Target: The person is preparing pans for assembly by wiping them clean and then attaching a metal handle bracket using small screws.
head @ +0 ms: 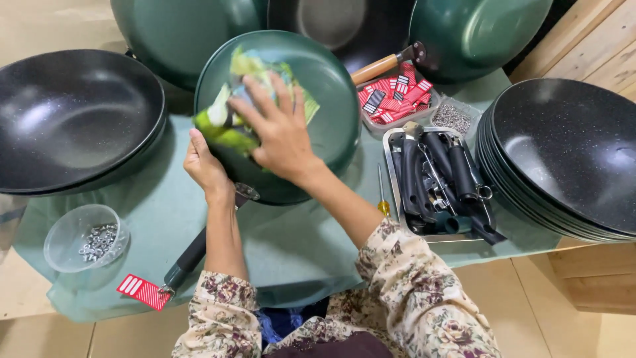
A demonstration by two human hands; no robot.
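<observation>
A green pan (pixel 331 93) lies upside down on the green cloth (pixel 291 245), its black handle (pixel 192 255) pointing toward me with a red tag (pixel 144 292) on the end. My right hand (pixel 281 129) presses flat on a green and yellow paper sleeve (pixel 245 99) spread over the pan's bottom. My left hand (pixel 204 166) grips the near edge of the sleeve and the pan's rim beside the handle joint.
Black pans stand at the left (pixel 73 119) and stacked at the right (pixel 563 159). More green pans (pixel 477 33) lie behind. A metal tray (pixel 391 172) holds black handles, with a screwdriver (pixel 382 192) beside it. Small tubs hold red tags (pixel 394 96) and screws (pixel 96 242).
</observation>
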